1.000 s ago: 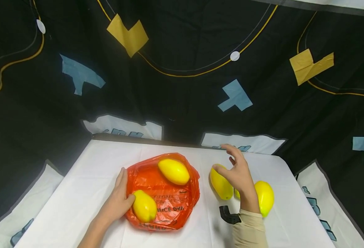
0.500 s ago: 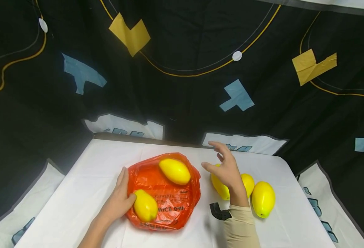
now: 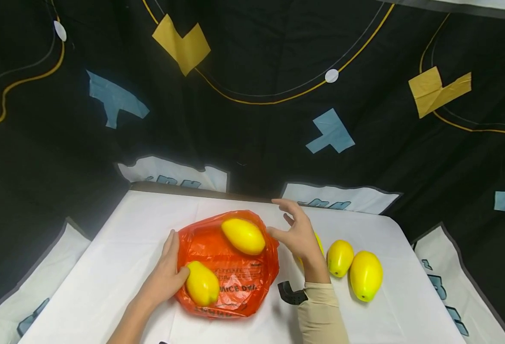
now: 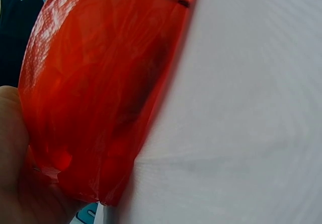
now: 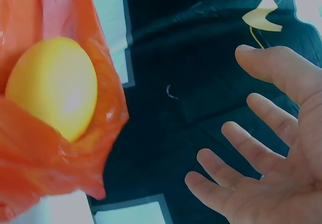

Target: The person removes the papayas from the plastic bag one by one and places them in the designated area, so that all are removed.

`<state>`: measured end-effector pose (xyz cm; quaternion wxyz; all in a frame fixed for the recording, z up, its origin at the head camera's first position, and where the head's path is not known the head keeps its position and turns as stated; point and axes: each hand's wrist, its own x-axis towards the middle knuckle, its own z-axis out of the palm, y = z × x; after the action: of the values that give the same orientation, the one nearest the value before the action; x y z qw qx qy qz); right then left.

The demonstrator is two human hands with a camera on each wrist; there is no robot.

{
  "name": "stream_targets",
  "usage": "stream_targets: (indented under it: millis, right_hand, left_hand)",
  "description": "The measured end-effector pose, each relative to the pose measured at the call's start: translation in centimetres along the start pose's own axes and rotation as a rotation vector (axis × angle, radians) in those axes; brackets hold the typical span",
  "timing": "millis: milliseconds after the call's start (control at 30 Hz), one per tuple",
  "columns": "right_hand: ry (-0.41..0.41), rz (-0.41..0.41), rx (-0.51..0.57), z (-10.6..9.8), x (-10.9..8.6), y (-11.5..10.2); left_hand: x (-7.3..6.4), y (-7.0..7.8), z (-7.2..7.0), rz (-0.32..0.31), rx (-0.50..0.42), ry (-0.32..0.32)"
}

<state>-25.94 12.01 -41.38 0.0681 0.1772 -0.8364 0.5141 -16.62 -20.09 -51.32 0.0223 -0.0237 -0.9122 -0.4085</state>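
Observation:
A red plastic bag (image 3: pixel 239 282) lies with its mouth spread on the white table. Two yellow mangoes are in it: one mango (image 3: pixel 243 236) at the far side, the other mango (image 3: pixel 202 284) at the near left. My left hand (image 3: pixel 162 279) grips the bag's left rim, its thumb beside the near mango and its fingers along the outside. In the left wrist view, the red film hides most of those fingers. At the bag's right edge my right hand (image 3: pixel 297 236) hovers with nothing in it. Its fingers are spread, as the right wrist view shows.
Right of my right forearm rest a mango (image 3: pixel 340 258) and a larger mango (image 3: pixel 366 276). A third mango (image 3: pixel 319 242) is mostly hidden behind that hand. The white table (image 3: pixel 390 315) ends at a dark curtain (image 3: pixel 252 143). A black wrist mount (image 3: pixel 293 293) sticks out from the right sleeve.
My right hand has moved left from above the loose mangoes to the bag's right edge, uncovering the middle loose mango. The left hand and bag have stayed in place.

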Motion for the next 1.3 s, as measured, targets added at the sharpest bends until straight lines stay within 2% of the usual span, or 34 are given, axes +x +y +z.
stream_targets:
  millis: [133, 333, 600, 733, 933, 1133, 1300]
  right_hand:
    - [-0.012, 0.028, 0.012, 1.0, 0.2, 0.0]
    - [-0.042, -0.037, 0.023, 2.3, 0.6, 0.4]
    - [-0.102, -0.058, 0.054, 4.0, 0.9, 0.8]
    - [-0.132, -0.047, 0.066, 4.7, 0.9, 0.9]
    - [-0.146, -0.002, 0.023, 5.3, 0.9, 0.7]
    - [-0.171, -0.023, 0.026, 5.8, 1.0, 0.4]
    - [-0.190, 0.003, 0.007, 6.3, 1.1, 0.7]
  left_hand:
    - [-0.1, -0.1, 0.0, -0.004, 0.003, 0.000]
    - [-0.1, -0.2, 0.0, 0.000, -0.005, 0.002]
    - [-0.1, -0.4, 0.0, -0.002, -0.002, 0.001]
    - [-0.2, -0.2, 0.0, -0.002, -0.004, -0.001]
    - [-0.2, -0.1, 0.0, 0.001, -0.009, -0.003]
    - [-0.2, -0.1, -0.1, 0.004, -0.008, -0.003]
    - [-0.3, 0.0, -0.1, 0.007, -0.010, -0.003]
